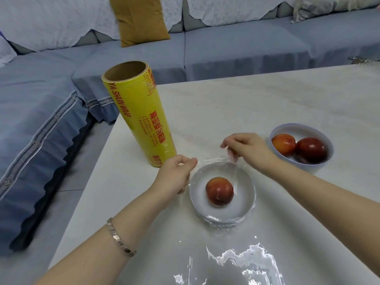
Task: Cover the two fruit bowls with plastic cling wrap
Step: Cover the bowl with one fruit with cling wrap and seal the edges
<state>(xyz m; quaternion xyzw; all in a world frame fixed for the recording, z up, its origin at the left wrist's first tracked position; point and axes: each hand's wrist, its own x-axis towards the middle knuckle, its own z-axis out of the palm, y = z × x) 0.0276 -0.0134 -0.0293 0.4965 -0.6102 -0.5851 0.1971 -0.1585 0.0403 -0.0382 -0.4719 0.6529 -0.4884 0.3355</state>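
Observation:
A white bowl [196,197] with one red fruit [219,191] sits near me on the table, and a clear cling wrap sheet [213,166] lies stretched over it. My left hand [176,174] pinches the sheet at the bowl's left rim. My right hand [245,148] pinches the sheet's far edge just beyond the bowl. A second white bowl [287,128] with two red fruits [311,150] stands uncovered to the right. The yellow cling wrap roll [139,114] stands upright to the left, behind my left hand.
The pale table [246,103] has its left edge just beyond the roll. A blue-grey sofa [236,48] with a mustard cushion [139,19] runs along the far and left sides. Loose wrinkled film [242,262] lies at the table's near edge.

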